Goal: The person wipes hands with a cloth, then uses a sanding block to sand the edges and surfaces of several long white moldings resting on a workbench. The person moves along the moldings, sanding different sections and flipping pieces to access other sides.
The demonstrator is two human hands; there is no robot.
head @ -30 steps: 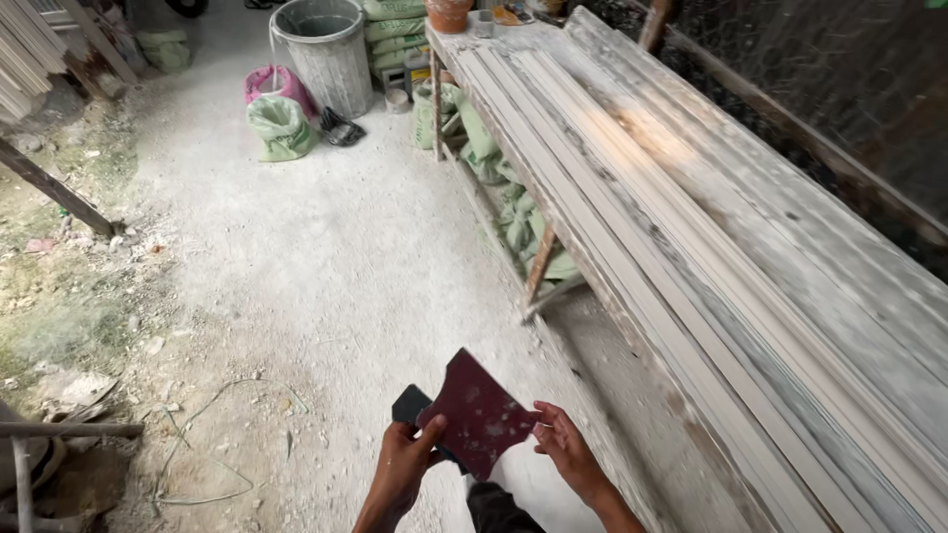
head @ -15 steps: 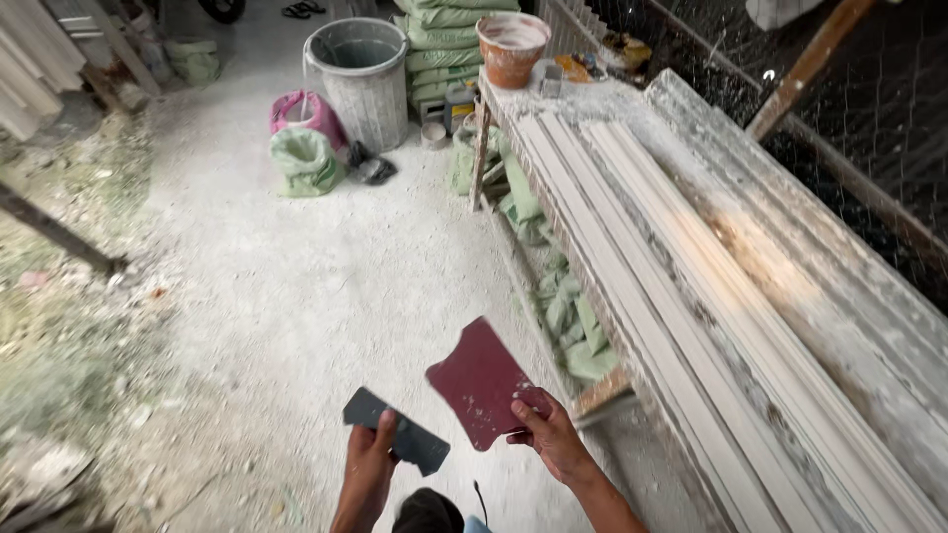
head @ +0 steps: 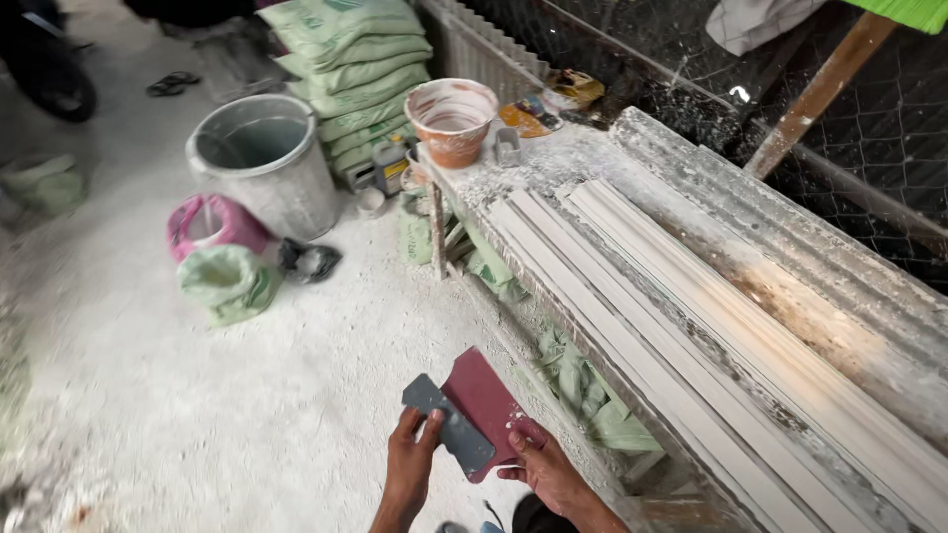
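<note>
Left hand [head: 413, 462] grips a flat grey scraper blade [head: 449, 432], thumb on top, fingers closed beneath. Blade's long axis runs from far-left to near-right, overlapping the dark red sheet [head: 486, 407] just to its right. Right hand [head: 545, 466] pinches the sheet's near-right edge, fingers closed on it. Both hands touch their piece; the two pieces touch. Sheet looks thin, matte, dusted white at one corner. Further right: long white mouldings [head: 691, 336] lie on a dusty bench [head: 553, 163].
</note>
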